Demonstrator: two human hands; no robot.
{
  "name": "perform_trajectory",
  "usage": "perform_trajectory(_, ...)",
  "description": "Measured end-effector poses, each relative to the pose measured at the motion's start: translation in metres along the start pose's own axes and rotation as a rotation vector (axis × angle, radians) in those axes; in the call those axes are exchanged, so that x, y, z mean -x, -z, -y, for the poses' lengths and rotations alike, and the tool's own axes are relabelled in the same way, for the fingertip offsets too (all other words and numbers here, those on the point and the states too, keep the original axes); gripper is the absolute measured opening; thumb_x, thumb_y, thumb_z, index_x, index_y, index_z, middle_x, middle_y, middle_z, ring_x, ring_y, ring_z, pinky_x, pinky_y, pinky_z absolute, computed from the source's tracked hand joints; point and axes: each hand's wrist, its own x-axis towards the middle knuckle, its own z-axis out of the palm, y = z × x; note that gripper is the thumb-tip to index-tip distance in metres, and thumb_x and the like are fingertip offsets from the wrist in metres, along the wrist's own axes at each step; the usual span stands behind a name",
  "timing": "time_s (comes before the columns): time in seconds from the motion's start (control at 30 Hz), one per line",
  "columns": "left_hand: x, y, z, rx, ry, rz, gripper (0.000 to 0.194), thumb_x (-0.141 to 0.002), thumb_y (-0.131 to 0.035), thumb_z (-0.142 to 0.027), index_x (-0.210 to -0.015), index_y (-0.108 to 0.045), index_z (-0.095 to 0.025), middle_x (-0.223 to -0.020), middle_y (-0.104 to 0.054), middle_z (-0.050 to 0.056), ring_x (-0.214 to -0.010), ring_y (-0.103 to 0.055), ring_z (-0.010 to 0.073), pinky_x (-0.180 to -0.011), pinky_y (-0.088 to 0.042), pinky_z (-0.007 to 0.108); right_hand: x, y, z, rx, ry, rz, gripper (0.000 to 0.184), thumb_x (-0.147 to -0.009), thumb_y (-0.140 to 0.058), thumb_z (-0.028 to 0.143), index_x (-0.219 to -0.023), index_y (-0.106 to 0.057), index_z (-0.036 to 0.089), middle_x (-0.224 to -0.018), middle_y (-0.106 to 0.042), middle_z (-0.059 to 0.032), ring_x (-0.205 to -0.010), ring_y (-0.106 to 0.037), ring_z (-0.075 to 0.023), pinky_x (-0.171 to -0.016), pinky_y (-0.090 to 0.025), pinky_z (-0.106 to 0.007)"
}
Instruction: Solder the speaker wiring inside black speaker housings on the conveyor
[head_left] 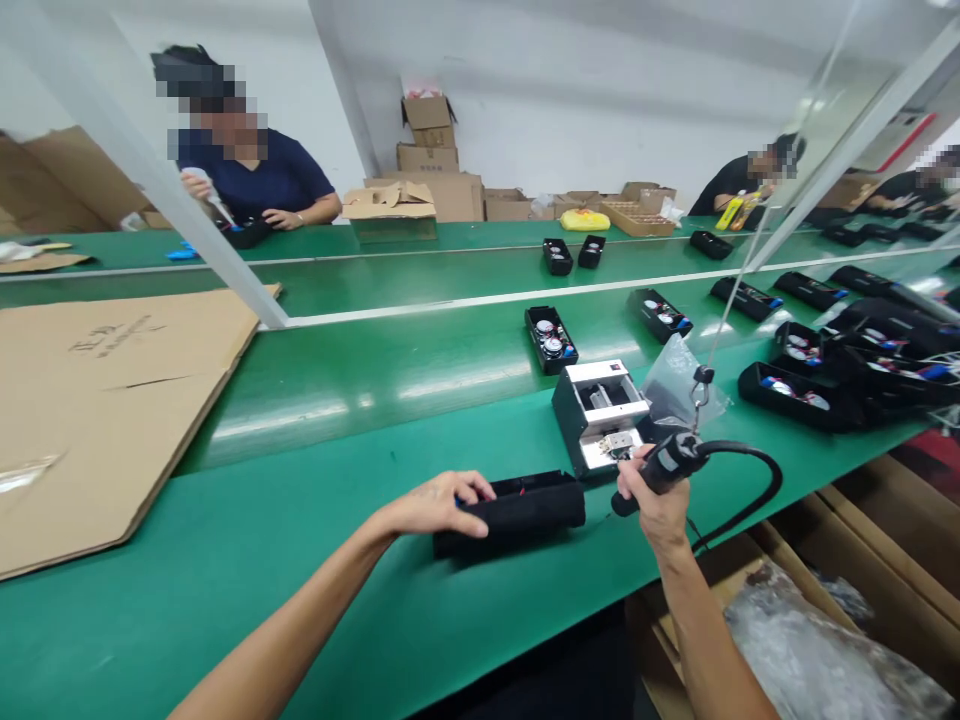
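My left hand (435,506) grips a long black speaker housing (536,512) lying on the green bench, thumb on the near side and fingers over its far edge. Bits of red and blue show inside the housing, most of which is hidden. In my right hand (666,515) is a black electric screwdriver (671,460), hanging from a hook and wire with a black cable curving off to the right. Its thin bit points left, a little right of the housing's end. Just behind stands a screw feeder (581,420), a black and silver box, close to my right fingers.
Flat cardboard (112,400) covers the bench's left side. Beyond the feeder is a speaker housing with two round drivers (551,340); a clear plastic bag (679,380) lies beside it. More housings (799,395) crowd the right. Cardboard boxes (885,540) stand below. Co-workers (259,180) sit opposite.
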Motion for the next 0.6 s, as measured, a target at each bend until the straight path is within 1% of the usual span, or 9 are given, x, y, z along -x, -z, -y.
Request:
perform_trajectory(0.03,0.008,-0.012,0.0,-0.035,-0.028,-0.03,0.032,-0.075,-0.089,-0.052,-0.073,-0.077,-0.023,-0.132,-0.074,0.004,-0.126,-0.065,0.0333,-0.109,-0.048,0.043,-0.006,0.002,0.008,-0.021,0.045,-0.074,0.03,-0.089,-0.083,0.029,-0.103,-0.058,0.022,-0.061,-0.056,0.0101,-0.046,-0.051,-0.0117,-0.051,-0.046,-0.028)
perform_trajectory(0.1,0.023,-0.041,0.004,-0.13,-0.091,-0.106,0.019,-0.079,-0.089,-0.041,-0.081,-0.08,-0.025,-0.137,-0.072,0.004,-0.151,-0.046,0.0394,-0.127,-0.03,0.053,-0.021,0.007,0.026,-0.088,0.162,-0.224,0.033,-0.088,-0.084,0.031,-0.106,-0.057,0.022,-0.06,-0.053,0.0118,-0.045,-0.048,-0.0103,-0.05,-0.044,-0.027)
perform_trajectory(0.13,0.031,-0.057,0.008,-0.28,-0.188,-0.17,0.013,-0.083,-0.087,-0.038,-0.084,-0.081,-0.027,-0.136,-0.074,0.002,-0.156,-0.041,0.0402,-0.129,-0.026,0.057,-0.029,0.008,0.034,-0.117,0.224,-0.278,0.035,-0.087,-0.085,0.032,-0.107,-0.058,0.022,-0.06,-0.052,0.0121,-0.044,-0.047,-0.0101,-0.05,-0.044,-0.026)
perform_trajectory(0.17,0.037,-0.073,0.013,-0.417,-0.286,-0.246,0.009,-0.086,-0.086,-0.035,-0.086,-0.08,-0.028,-0.134,-0.075,0.001,-0.157,-0.039,0.0398,-0.129,-0.024,0.059,-0.036,0.009,0.04,-0.133,0.276,-0.31,0.037,-0.085,-0.086,0.032,-0.108,-0.059,0.022,-0.059,-0.051,0.0123,-0.044,-0.047,-0.0102,-0.05,-0.045,-0.026)
perform_trajectory(0.2,0.042,-0.087,0.018,-0.522,-0.371,-0.327,0.007,-0.088,-0.085,-0.034,-0.089,-0.079,-0.028,-0.132,-0.075,0.0,-0.159,-0.037,0.0384,-0.13,-0.022,0.057,-0.043,0.008,0.044,-0.13,0.309,-0.316,0.038,-0.084,-0.087,0.033,-0.107,-0.06,0.022,-0.058,-0.052,0.0122,-0.044,-0.048,-0.0105,-0.051,-0.045,-0.027)
perform_trajectory(0.27,0.048,-0.107,0.026,-0.655,-0.483,-0.46,0.013,-0.089,-0.085,-0.037,-0.089,-0.076,-0.027,-0.132,-0.075,-0.001,-0.161,-0.034,0.036,-0.133,-0.018,0.052,-0.054,0.002,0.045,-0.076,0.309,-0.279,0.038,-0.084,-0.087,0.036,-0.106,-0.059,0.022,-0.059,-0.054,0.0114,-0.044,-0.05,-0.0111,-0.052,-0.047,-0.028)
perform_trajectory(0.33,0.05,-0.117,0.03,-0.707,-0.522,-0.54,0.019,-0.089,-0.086,-0.042,-0.089,-0.075,-0.027,-0.132,-0.075,-0.002,-0.162,-0.032,0.0341,-0.134,-0.015,0.047,-0.061,-0.006,0.038,-0.03,0.268,-0.234,0.04,-0.085,-0.087,0.04,-0.104,-0.058,0.022,-0.06,-0.056,0.0109,-0.044,-0.052,-0.0117,-0.053,-0.049,-0.028)
perform_trajectory(0.43,0.047,-0.12,0.029,-0.727,-0.528,-0.596,0.02,-0.092,-0.082,-0.046,-0.089,-0.074,-0.027,-0.128,-0.076,-0.003,-0.161,-0.033,0.0324,-0.134,-0.017,0.046,-0.068,-0.018,0.025,0.002,0.217,-0.174,0.039,-0.085,-0.088,0.042,-0.1,-0.058,0.022,-0.06,-0.057,0.0101,-0.044,-0.053,-0.012,-0.052,-0.048,-0.028)
perform_trajectory(0.6,0.037,-0.123,0.024,-0.737,-0.535,-0.652,0.023,-0.092,-0.082,-0.047,-0.085,-0.074,-0.027,-0.125,-0.076,-0.002,-0.158,-0.036,0.0324,-0.131,-0.021,0.049,-0.071,-0.018,0.018,0.07,0.106,-0.023,0.036,-0.081,-0.092,0.038,-0.092,-0.063,0.019,-0.06,-0.059,0.007,-0.046,-0.053,-0.0124,-0.048,-0.045,-0.027)
